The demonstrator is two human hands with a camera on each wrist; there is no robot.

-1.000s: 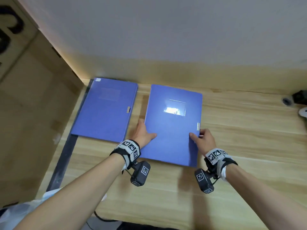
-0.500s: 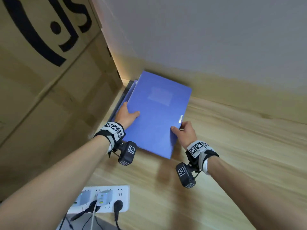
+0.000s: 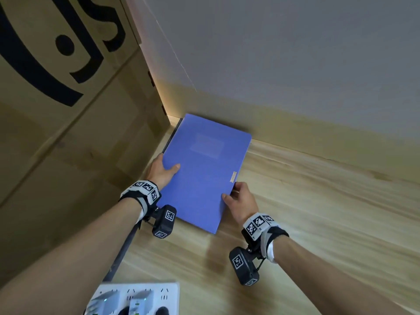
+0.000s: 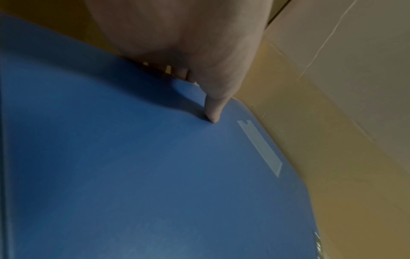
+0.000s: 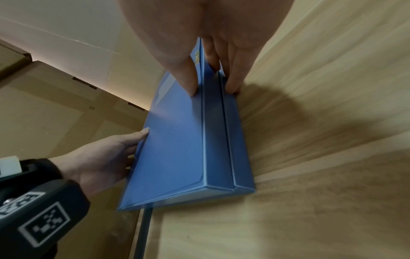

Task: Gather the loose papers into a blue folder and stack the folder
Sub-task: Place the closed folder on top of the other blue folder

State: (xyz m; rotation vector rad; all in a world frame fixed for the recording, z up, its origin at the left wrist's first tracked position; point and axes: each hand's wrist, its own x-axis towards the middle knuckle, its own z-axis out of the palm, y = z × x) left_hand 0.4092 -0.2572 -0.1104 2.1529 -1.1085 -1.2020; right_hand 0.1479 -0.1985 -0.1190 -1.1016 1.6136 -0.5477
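- Power strip (image 3: 136, 298): nearest, at the desk's front edge.
- Right hand (image 3: 241, 201): thumb above and fingers beneath clamp the top folder's (image 3: 204, 178) clasp edge.
- Left hand (image 3: 161, 171): thumb on the cover, gripping the spine edge.
- Top folder: likely stiff, light and slick; best held by opposite long edges.
- Lower folder (image 5: 239, 140): visible only from the right wrist, in the far corner by the cardboard box (image 3: 68, 133).

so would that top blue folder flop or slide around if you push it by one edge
The top blue folder probably stays stiff: it is box-like with a thick spine and keeps flat between the left hand and right hand. Its smooth cover may slide easily over the lower folder. Unlikely to tip, lying flat.
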